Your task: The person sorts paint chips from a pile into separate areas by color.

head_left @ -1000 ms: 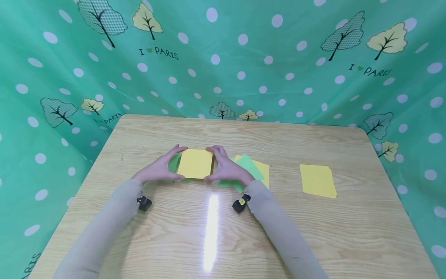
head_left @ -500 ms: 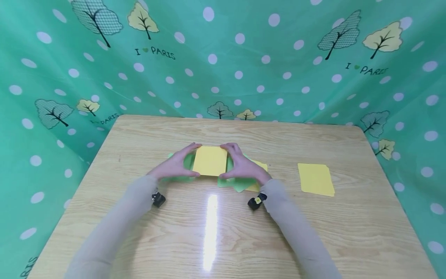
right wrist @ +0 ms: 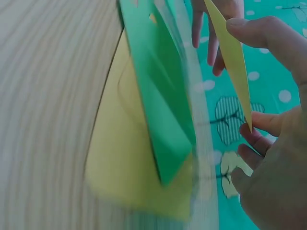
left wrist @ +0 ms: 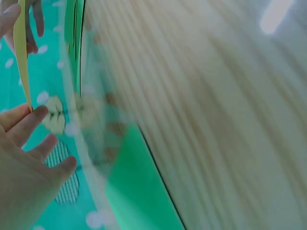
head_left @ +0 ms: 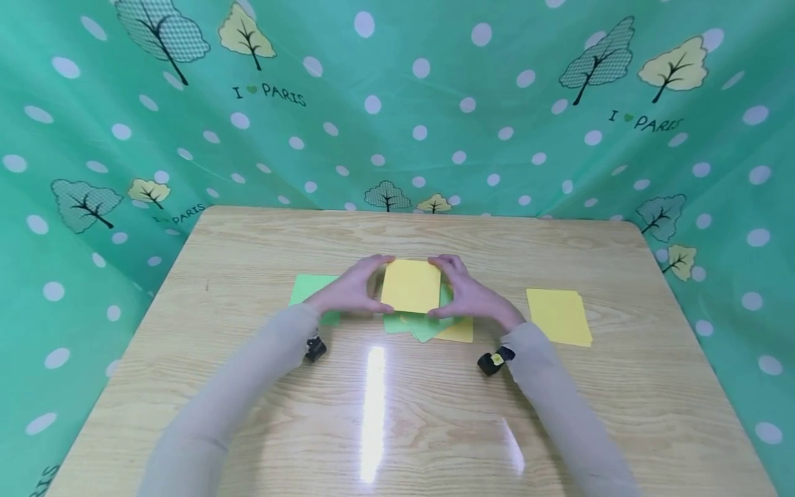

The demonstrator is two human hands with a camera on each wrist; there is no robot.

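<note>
A yellow paper square (head_left: 411, 286) hangs flat above the pile in the middle of the table, held by its opposite sides. My left hand (head_left: 350, 288) pinches its left corners between thumb and fingers. On the other side my right hand (head_left: 475, 298) pinches the right corners the same way. Both wrist views show the yellow paper square (right wrist: 235, 67) edge-on, thin and slightly bowed, in the air. Below lie overlapping green sheets (head_left: 425, 328) on top of yellow paper (head_left: 459, 333), partly hidden by the held square. Green paper (head_left: 310, 286) lies under the left wrist, partly covered by it.
At the right of the wooden table (head_left: 633, 400) rests a small stack of yellow squares (head_left: 559, 316), slightly misaligned. A green dotted curtain (head_left: 385, 138) hangs behind the table and along its sides. Bright light reflections mark the front middle.
Both hands have carried the yellow paper square to the right, from over the left green paper to over the middle pile. The left green paper has come more into view. The view has shifted slightly.
</note>
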